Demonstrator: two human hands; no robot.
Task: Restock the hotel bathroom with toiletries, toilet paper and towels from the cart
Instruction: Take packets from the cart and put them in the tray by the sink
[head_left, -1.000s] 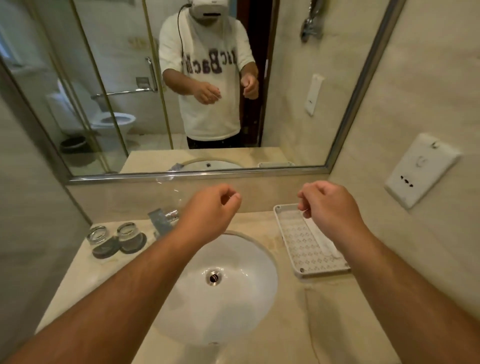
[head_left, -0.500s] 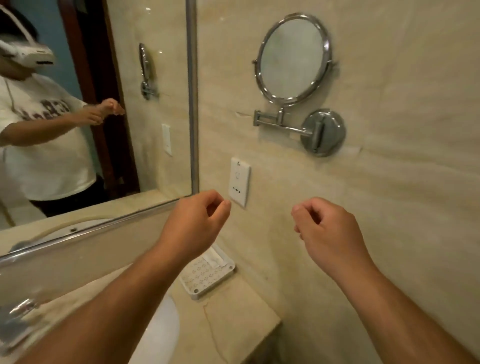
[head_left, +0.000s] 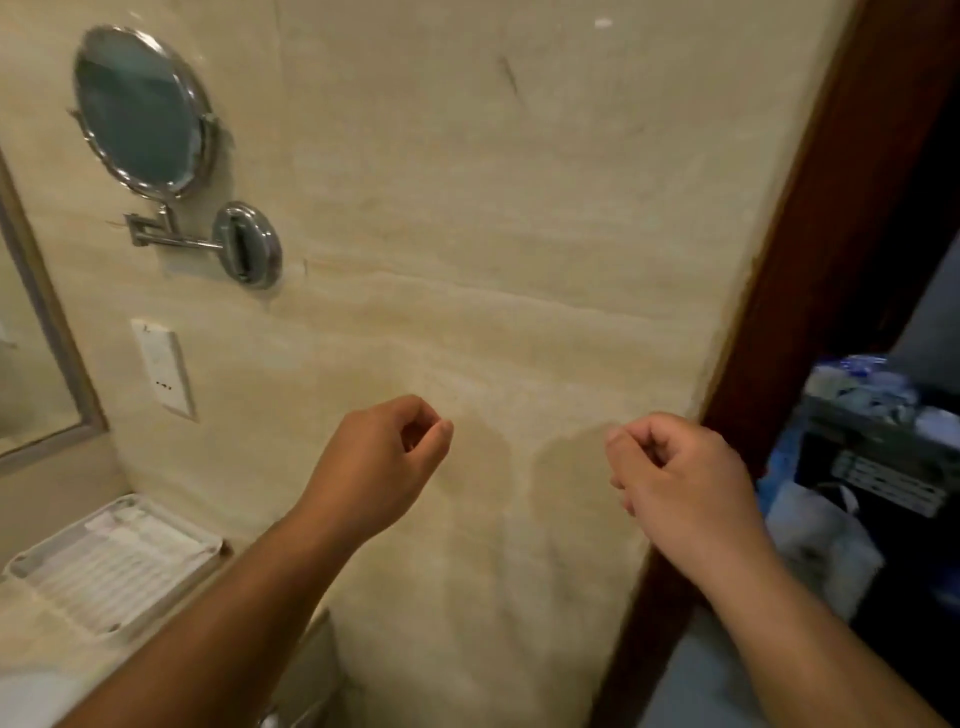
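Cart (head_left: 883, 467) was spotted at far right, past dark door frame, pretty blurred tbh. Dark basket-like body. Blue-and-white packs (head_left: 857, 379) were piled on top, white bundle (head_left: 821, 540) seen lower on near side. Contents couldn't be made out.

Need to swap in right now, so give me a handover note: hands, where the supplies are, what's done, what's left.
Left hand: raised in front of the wall, fingers curled, holding nothing.
Right hand: also curled and holding nothing, near the door frame.
Cart: past the door frame at right, dark, with blurred white and blue supplies; neither hand touches it.
Tray: white, on the counter at lower left; its contents are too blurred to tell.
Done: nothing visibly restocked.
Left: fetch toiletries, toilet paper and towels from the cart and set them out.
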